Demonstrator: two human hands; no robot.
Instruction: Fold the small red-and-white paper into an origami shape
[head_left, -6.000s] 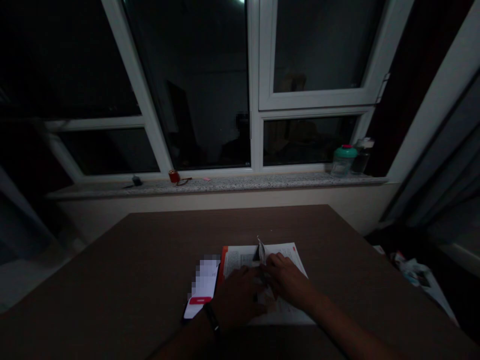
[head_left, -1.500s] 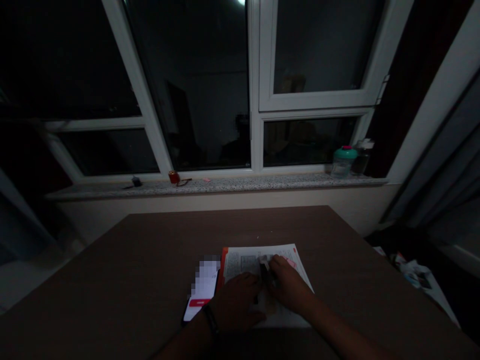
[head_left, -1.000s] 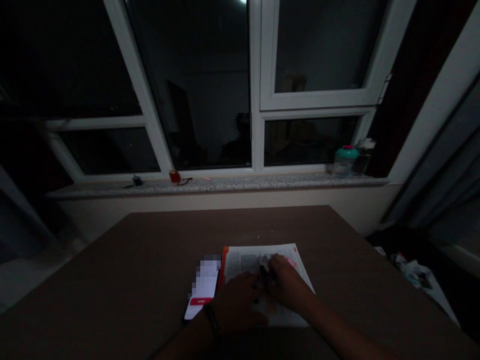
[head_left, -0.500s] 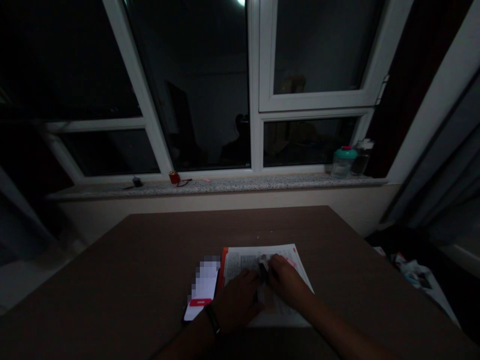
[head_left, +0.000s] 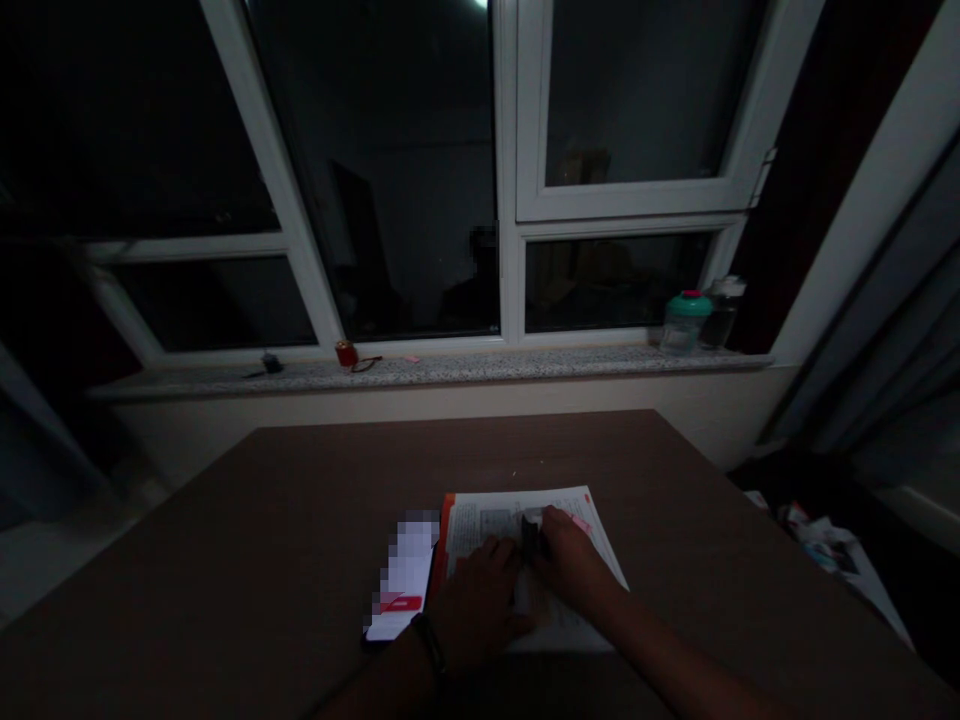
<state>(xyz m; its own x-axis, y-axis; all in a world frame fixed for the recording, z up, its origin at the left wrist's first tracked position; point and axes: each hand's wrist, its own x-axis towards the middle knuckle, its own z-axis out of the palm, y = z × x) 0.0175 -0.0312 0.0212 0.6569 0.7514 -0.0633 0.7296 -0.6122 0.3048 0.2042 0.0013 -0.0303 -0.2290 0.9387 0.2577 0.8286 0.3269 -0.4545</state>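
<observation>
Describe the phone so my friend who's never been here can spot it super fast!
Start at the big brown table below the window. On it, the phone lies just left of the printed paper, close by the left hand. Unlike the printed paper, it has a glowing pale screen with a red bar near its lower end.

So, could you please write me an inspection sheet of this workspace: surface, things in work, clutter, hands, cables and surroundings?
Surface: brown table, dimly lit.
Things in work: printed pages, orange along the left edge; small dark thing over them, unclear what.
Clutter: lit phone left of the pages; tiny pale specks beyond them.
Hands: left hand on the pages; right hand at the dark thing, grip unclear.
Cables: nothing seen for certain.
Surroundings: window; sill with red item and teal-lidded bottle.
</observation>
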